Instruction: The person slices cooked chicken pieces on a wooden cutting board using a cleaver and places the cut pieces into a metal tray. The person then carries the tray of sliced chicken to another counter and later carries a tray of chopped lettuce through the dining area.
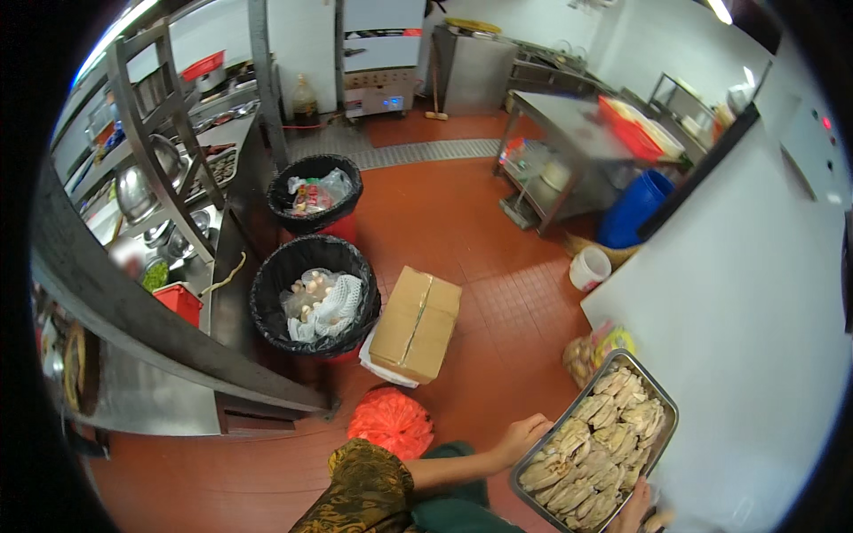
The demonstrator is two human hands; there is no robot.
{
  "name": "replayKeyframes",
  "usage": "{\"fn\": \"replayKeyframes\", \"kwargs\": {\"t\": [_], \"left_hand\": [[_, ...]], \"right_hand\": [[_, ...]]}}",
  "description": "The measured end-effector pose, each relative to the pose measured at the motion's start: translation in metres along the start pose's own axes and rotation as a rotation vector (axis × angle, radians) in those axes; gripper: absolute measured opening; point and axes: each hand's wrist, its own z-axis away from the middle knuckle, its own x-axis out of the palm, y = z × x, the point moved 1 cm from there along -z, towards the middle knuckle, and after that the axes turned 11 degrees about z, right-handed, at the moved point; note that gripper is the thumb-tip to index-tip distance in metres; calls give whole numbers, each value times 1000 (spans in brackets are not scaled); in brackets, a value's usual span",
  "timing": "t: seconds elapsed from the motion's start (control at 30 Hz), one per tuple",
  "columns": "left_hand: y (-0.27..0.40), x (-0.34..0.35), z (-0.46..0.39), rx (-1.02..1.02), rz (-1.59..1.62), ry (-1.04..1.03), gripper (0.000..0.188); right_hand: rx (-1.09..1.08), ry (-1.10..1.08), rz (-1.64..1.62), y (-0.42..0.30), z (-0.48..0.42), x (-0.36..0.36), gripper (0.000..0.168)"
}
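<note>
A rectangular stainless steel tray (pixel 668 400) is held low at the right, beside a large white panel. Rows of pale, yellowish pieces that look like poultry (pixel 596 446) fill it. My left hand (pixel 526 436) grips the tray's left rim, its arm reaching across from a patterned sleeve. At the lower right edge my right hand (pixel 632 510) holds the opposite side; part of this hand is cut off by the picture's bottom. A bag of round, brownish produce (pixel 581 360) sits on the floor just beyond the tray.
A taped cardboard box (pixel 416 323), a red plastic bag (pixel 391 421) and two black-lined bins (pixel 266 300) stand on the tiled floor. The white panel (pixel 746 320) borders the right. A steel counter (pixel 153 393) with shelving runs left; a steel table (pixel 553 116) stands farther off.
</note>
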Motion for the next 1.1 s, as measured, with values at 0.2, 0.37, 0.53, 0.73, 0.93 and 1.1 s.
{"fn": "replayKeyframes", "kwargs": {"t": [0.2, 0.37, 0.53, 0.73, 0.93, 1.1], "left_hand": [[10, -22, -140, 44, -6, 164, 29], [0, -41, -240, 115, 1, 256, 29], [41, -93, -367, 150, -48, 382, 30], [54, -155, -485, 229, 34, 610, 30], [118, -233, -608, 334, 18, 946, 28], [146, -298, -671, 390, 96, 1212, 26]], "right_hand": [[-46, -199, 78, -77, -150, 97, 38], [-66, -289, 159, -143, -243, 181, 43], [-142, -394, 179, -221, -343, 293, 41], [-221, -622, -41, -297, -459, 456, 19], [-390, -873, 80, -384, -605, 675, 24], [-455, -1102, 256, -467, -610, 843, 24]]}}
